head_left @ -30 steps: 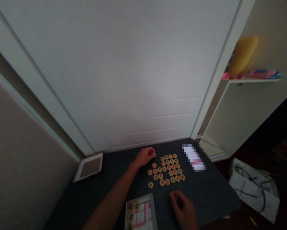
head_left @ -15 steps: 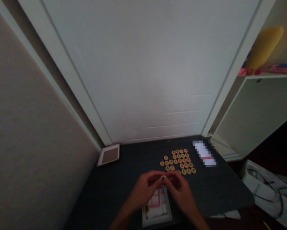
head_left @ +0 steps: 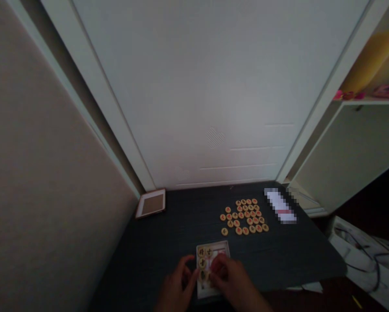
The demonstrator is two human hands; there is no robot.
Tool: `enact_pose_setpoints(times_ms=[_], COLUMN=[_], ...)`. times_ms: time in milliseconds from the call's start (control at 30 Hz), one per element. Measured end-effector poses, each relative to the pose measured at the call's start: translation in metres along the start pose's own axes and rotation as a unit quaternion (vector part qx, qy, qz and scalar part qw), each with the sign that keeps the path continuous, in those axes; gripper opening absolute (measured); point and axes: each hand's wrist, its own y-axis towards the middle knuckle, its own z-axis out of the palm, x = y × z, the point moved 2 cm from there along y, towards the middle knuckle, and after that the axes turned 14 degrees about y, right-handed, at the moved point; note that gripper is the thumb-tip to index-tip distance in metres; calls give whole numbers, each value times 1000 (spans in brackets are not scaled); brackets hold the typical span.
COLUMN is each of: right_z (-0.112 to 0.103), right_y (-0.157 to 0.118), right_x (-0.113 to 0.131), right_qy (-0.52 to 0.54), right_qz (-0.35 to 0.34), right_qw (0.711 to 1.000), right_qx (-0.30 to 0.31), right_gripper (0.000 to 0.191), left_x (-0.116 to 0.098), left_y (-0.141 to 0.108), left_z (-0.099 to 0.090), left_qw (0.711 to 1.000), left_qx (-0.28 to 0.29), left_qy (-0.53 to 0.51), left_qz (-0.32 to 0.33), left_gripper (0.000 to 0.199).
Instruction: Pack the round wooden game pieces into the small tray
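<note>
A shallow white box [head_left: 214, 294] with a pink-printed inside lies near the front of the dark table. Several round xiangqi pieces with dark characters [head_left: 202, 263] rest in its left part. My left hand [head_left: 180, 279] is at the box's left edge, thumb and forefinger apart with nothing seen between them. Over the box's right part, the fingers of my right hand [head_left: 231, 277] are curled together, thumb tip close to the lower pieces. What they pinch, if anything, is hidden. Beyond the box, many loose xiangqi pieces [head_left: 247, 214] lie face up in uneven rows.
A flat frame-like tray [head_left: 151, 203] lies at the table's back left corner. At the right is a blurred-out white item [head_left: 280, 206]. A white panel [head_left: 207, 86] closes off the back, and a white box with cables [head_left: 365, 255] stands beyond the right edge.
My hands held one xiangqi piece together above the box; now they are apart and lower, the right over the box. More pieces in the box and on the table show. The view has shifted slightly.
</note>
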Motion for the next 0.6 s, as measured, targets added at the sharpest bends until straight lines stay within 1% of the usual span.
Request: enact_pose_setpoints(times_ms=[67,167,267,400,500,600], right_z=[8,14,16,20,21,18], right_y=[1,3,5,7,8,6], right_x=[1,7,9,-1,-7,-7], right_qy=[-52,-98,-122,-143,-154,-156], right_qz=[12,36,54,57,50,31], right_qw=[999,994,991,988,987,987], right_qx=[10,22,24,22,11,-1], right_gripper=[6,10,9,11,10,11], left_x=[5,1,-5,-8,-8,-11], left_y=[-5,-9,-10,-10,-9,-9], left_z=[10,16,15,12,12,11], left_qw=[1000,1000,999,999,999,999], left_qx=[6,25,42,35,36,43], left_qy=[14,12,2,8,13,8], left_qz=[-8,-4,-7,-10,-9,-5], left_gripper=[44,46,48,49,50,52])
